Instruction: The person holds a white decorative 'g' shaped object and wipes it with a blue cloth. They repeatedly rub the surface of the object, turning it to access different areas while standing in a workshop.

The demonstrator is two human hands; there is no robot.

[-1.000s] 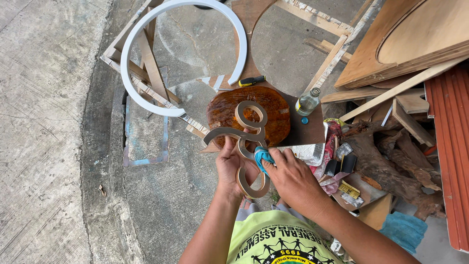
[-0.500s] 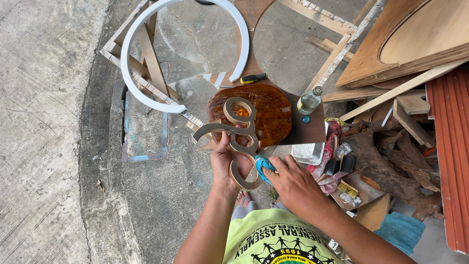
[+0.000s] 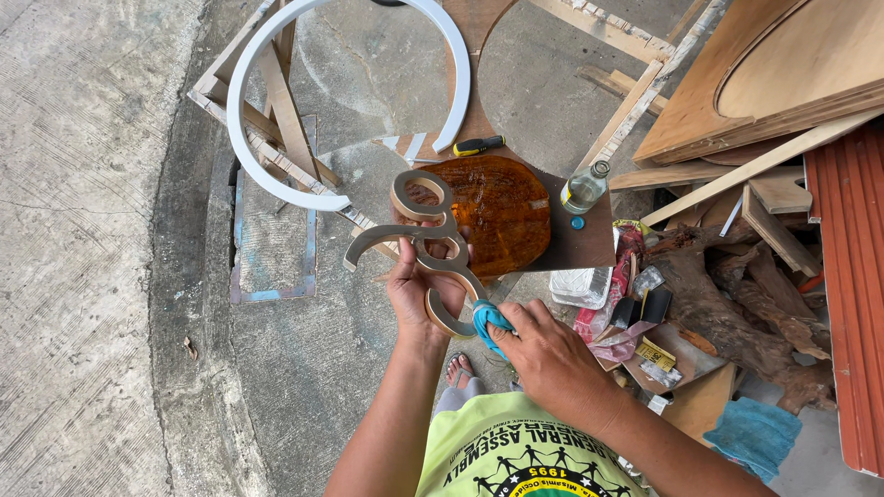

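Wooden and curly, the looping cut-out ornament is clenched in my left hand above the concrete floor, while my right hand grips a blue cloth pressed on its lower curl. Best, I judge, to rub along the curve with a steady hold. Near the dark board's right edge stands a clear glass bottle; red and yellow packets lie past its lower right corner.

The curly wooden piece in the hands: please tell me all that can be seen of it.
The curly wooden piece is a flat, tan cutout of loops and curls, with darker brown edges. It is held up above the concrete floor. The left hand grips its middle; the right hand presses a blue cloth against its lower curl.
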